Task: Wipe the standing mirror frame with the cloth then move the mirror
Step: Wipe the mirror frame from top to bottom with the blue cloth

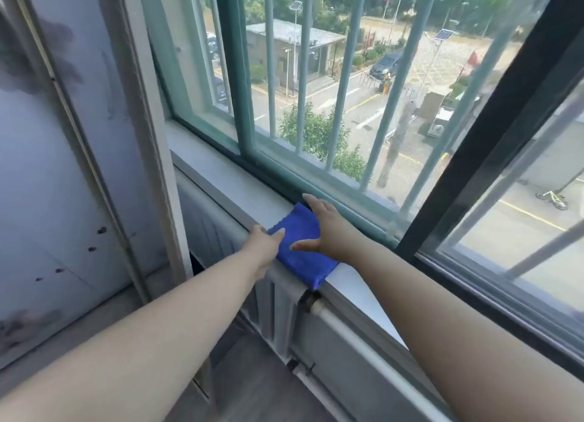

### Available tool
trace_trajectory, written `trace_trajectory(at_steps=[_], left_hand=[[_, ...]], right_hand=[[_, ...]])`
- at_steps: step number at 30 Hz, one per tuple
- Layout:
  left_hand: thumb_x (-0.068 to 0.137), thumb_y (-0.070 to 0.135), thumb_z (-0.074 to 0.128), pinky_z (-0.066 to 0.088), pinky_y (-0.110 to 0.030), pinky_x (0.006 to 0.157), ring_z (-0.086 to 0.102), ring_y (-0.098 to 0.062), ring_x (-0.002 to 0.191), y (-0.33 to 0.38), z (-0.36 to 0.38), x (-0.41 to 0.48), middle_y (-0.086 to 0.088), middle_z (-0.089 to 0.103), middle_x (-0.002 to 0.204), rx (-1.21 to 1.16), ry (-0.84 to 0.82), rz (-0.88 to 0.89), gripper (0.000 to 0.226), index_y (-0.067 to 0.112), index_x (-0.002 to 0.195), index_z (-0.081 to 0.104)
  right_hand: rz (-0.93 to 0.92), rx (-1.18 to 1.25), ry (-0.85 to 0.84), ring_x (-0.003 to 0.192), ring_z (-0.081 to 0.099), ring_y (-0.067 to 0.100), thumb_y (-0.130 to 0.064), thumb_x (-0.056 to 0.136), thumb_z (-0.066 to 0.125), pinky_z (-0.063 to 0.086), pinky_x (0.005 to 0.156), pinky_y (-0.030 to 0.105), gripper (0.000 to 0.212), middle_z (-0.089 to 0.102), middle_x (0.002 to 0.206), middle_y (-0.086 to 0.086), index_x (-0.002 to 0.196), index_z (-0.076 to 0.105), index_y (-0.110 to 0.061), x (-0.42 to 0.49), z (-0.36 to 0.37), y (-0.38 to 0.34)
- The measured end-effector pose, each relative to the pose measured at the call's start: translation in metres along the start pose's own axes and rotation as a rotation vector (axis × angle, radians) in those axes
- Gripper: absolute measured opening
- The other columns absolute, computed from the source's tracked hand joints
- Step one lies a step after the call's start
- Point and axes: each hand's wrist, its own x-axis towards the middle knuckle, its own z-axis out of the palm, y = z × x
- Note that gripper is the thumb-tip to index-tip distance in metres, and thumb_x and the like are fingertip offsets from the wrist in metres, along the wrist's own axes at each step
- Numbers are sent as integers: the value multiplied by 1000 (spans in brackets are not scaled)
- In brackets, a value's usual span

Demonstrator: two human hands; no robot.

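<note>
- Fingers (311, 202) of your right hand (328, 228) are spread and released, thumb pointing left across the cloth (300, 244); palm hovers over or rests on its right edge, contact not resolvable.
- Fingers of your left hand (264, 243) are loosely curled at the cloth's left edge, tips touching or just over the fabric. No closed pinch visible on either side, so nothing is held yet.
- Cloth: blue, folded into a rough rectangle, lying flat on the windowsill (221, 181). Far corner sits near the green window frame (240, 74); near corner droops over the sill's front lip, above the radiator (271, 308).
- Cloth lies between your two hands, left fingers on its left border, right fingers along its far right border, right thumb over the middle.
- Standing mirror: not identified with certainty. A tall pale-framed panel (63, 168) stands at left, well apart from the cloth; cannot confirm it is the mirror.
- Step in hand, as judged: picking up the cloth. Wiping and moving not begun.
- To do it well: close one hand fully on the folded stack so the layers stay together; take it from the overhanging near corner, where your fingers can get underneath.
- Keep the fold intact; a compact pad gives firmer pressure along a narrow frame.
- Lift straight up, clear of the sill lip, before turning left.
- Risk: a partial pinch drags one layer, and the cloth unfolds or slides off toward the radiator.
</note>
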Motion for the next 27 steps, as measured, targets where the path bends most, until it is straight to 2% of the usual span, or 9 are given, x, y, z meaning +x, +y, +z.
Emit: trace_trajectory(at_steps=[3, 6, 7, 9, 13, 15, 20, 23, 27], left_hand=[[94, 33, 62, 52, -41, 96, 53, -29, 124, 2, 7, 5, -9, 46, 145, -176, -15, -71, 66, 13, 148, 30], [90, 19, 69, 42, -20, 52, 55, -16, 76, 4, 7, 6, -9, 61, 101, -365, -44, -161, 29, 5, 112, 58], [88, 15, 70, 34, -17, 48, 48, -12, 64, 6, 6, 4, -5, 59, 85, -443, -65, -198, 12, 9, 93, 60], [87, 9, 70, 26, -16, 51, 41, -9, 56, 10, 8, 0, 1, 51, 66, -567, -89, -247, 21, 16, 74, 54], [87, 14, 69, 25, -17, 45, 41, -7, 51, 28, 16, -17, 6, 52, 47, -518, -158, -182, 24, 20, 70, 53], [87, 16, 69, 35, -19, 48, 51, -8, 58, 37, 17, -28, 5, 61, 51, -533, -192, -101, 14, 19, 79, 58], [86, 32, 70, 39, -26, 73, 60, -4, 87, 48, 0, -55, 10, 67, 85, -523, -227, 108, 17, 26, 96, 57], [89, 34, 67, 49, -10, 51, 69, 6, 66, 55, -14, -81, 17, 74, 75, -506, -315, 157, 17, 25, 104, 63], [90, 41, 64, 55, -22, 70, 68, -3, 92, 62, -25, -111, 9, 71, 105, -443, -390, 231, 36, 28, 122, 57]], right_hand=[[37, 17, -44, 144, 33, 25, -46, 73, 86, 39, 106, 33, 115, 17, 164, 2, 158, 10, -29, 0, 5, 3], [65, -8, -76, 147, 30, 24, -46, 69, 89, 32, 116, 40, 121, 20, 164, 1, 158, 9, -29, -2, 10, 5], [74, -14, -84, 147, 29, 23, -46, 68, 89, 31, 117, 43, 122, 21, 163, 0, 158, 8, -29, -3, 11, 3], [95, -49, -119, 148, 27, 22, -47, 66, 90, 29, 117, 50, 125, 21, 164, -2, 158, 7, -30, -5, 11, 1], [84, -145, -41, 130, 50, 28, -28, 82, 76, 45, 95, 45, 93, 48, 147, 3, 155, 18, -27, -8, 21, -8], [96, -104, 101, 108, 61, 32, -8, 90, 54, 50, 76, 39, 73, 61, 127, 11, 154, 22, -26, -9, 20, -14], [208, 491, 273, 104, 64, 33, 6, 86, 42, 54, 90, 43, 50, 68, 111, 11, 127, 55, -21, -12, -2, -32], [240, 797, 281, 83, 66, 24, 6, 90, 42, 54, 73, 35, 38, 70, 89, 4, 105, 62, -23, -21, -8, -55], [127, 922, 304, 74, 64, 21, -9, 97, 52, 53, 66, 32, 16, 70, 81, 5, 96, 67, -14, -36, -7, -90]])
